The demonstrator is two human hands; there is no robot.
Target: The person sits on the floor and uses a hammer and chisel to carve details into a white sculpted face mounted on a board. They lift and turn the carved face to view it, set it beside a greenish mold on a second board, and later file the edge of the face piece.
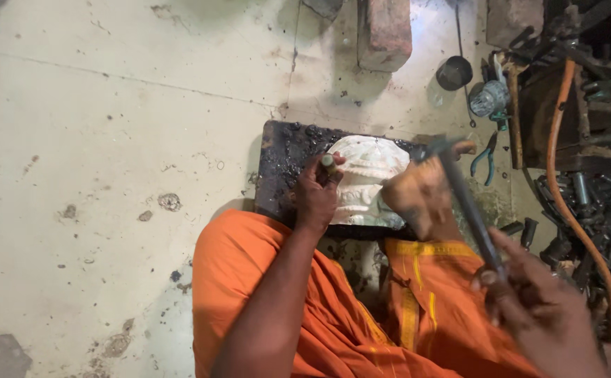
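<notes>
My left hand (317, 192) grips a small metal punch (328, 162) and holds its tip against a white embossed metal piece (368, 178) that lies on a black pitch block (288, 164). My right hand (543, 304) is raised at the lower right and is closed around the dark handle of a hammer (470, 206), whose head is blurred above the right side of the block. Orange cloth (319, 308) covers my legs below the block.
A brick (384, 31) stands on the pale stained floor (109, 140) behind the block. At right lie teal-handled pliers (486, 157), a small dark round cup (454, 72), an orange hose (564, 203) and several dark metal tools (592, 203).
</notes>
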